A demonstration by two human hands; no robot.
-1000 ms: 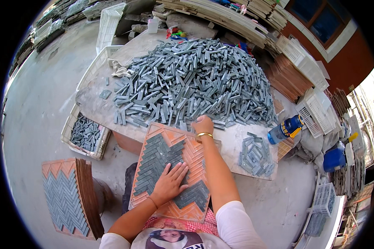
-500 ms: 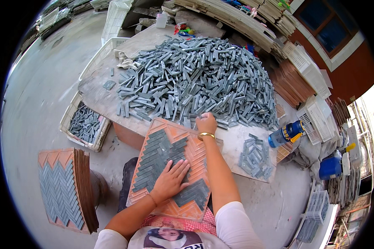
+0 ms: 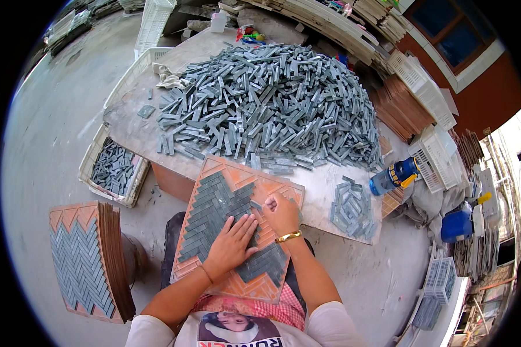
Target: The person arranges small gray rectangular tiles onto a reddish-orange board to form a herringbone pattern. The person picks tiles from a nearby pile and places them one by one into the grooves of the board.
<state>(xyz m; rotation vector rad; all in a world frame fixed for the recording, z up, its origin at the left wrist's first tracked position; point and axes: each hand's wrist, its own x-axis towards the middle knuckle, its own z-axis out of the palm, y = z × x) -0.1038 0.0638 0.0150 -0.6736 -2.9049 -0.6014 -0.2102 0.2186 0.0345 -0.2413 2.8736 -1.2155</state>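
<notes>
An orange tray [image 3: 272, 292] with moulded ridges rests tilted across my lap, against the table edge. Grey strip tiles [image 3: 205, 222] lie in its slots in a herringbone pattern. My left hand [image 3: 233, 243] is flat on the laid tiles, fingers stretched out. Over the tray's bare right part, my right hand [image 3: 281, 214] is closed in a pinch with a gold bangle at the wrist. A small grey strip tile [image 3: 256, 205] shows at its fingertips, mostly covered by them. Beyond the tray, a big heap of loose strip tiles [image 3: 272, 104] covers the table [image 3: 130, 130].
Left of me stands a stack of filled trays [image 3: 78, 260]. A white crate [image 3: 134, 194] of tiles sits beside the table. Flat pieces [image 3: 353, 208] and a blue bottle [image 3: 395, 176] are at the table's right. White crates [image 3: 437, 156] and stacked brown trays [image 3: 400, 110] stand farther right.
My right hand has come back from the heap's near edge to over the tray, beside my left hand. The left hand stays flat on the tiles. The whole view has shifted slightly.
</notes>
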